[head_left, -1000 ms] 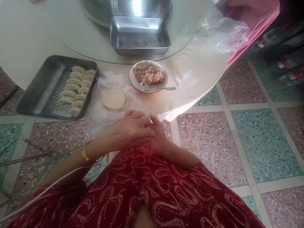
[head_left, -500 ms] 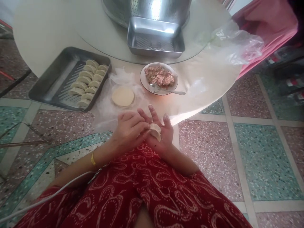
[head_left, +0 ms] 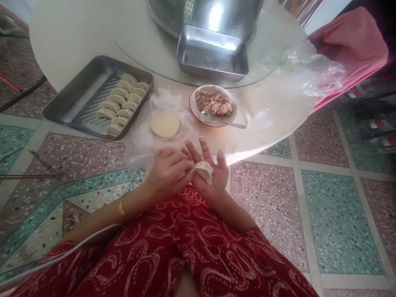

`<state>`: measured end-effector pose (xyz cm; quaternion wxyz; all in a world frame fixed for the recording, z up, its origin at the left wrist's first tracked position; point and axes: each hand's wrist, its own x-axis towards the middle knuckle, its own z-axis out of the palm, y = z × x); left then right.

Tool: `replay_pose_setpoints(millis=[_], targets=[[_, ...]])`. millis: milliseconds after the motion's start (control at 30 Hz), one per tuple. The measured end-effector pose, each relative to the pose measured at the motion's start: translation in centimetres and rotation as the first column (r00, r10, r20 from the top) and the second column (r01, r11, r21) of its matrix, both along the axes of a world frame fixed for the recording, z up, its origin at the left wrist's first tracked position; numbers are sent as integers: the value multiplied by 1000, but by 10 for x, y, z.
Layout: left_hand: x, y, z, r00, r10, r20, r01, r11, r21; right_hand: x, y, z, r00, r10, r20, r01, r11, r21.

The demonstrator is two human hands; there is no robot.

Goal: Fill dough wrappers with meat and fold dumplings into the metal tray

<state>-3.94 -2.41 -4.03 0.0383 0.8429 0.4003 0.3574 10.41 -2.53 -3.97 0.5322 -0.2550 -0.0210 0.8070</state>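
Note:
A folded dumpling (head_left: 204, 171) rests on the upturned palm of my right hand (head_left: 213, 177), whose fingers are spread around it. My left hand (head_left: 168, 169) is closed, its fingertips pinching at the dumpling's left end; the exact contact is partly hidden by the fingers. Beyond my hands, a stack of round dumpling wrappers (head_left: 165, 125) lies on a clear plastic bag (head_left: 139, 138). To its right is a bowl (head_left: 192, 108) of minced filling (head_left: 214, 102) with a spoon (head_left: 229, 123) in it. Finished-looking dumplings (head_left: 117, 99) sit in two rows in a metal tray (head_left: 69, 99) at left.
A second metal tray (head_left: 212, 72) stands on the glass turntable (head_left: 262, 68), before a large perforated metal pot (head_left: 204, 16). Crumpled plastic (head_left: 321, 68) lies by a pink cloth (head_left: 349, 49) at the right. A white cable (head_left: 74, 249) crosses my left forearm.
The view has shifted slightly, so the table things appear a little further right. My hands stay together, and slightly more of the dumpling shows between them.

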Motion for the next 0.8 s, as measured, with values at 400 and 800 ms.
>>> replay_pose_setpoints(millis=[400, 800], targets=[[-11, -4, 2, 998, -14, -56, 11, 999, -46, 0, -2, -3, 999, 38, -3, -38, 998, 43], [-10, 2, 16, 964, -175, -200, 166, 984, -63, -3, -3, -3, 979, 203, -30, -203, 979, -6]])
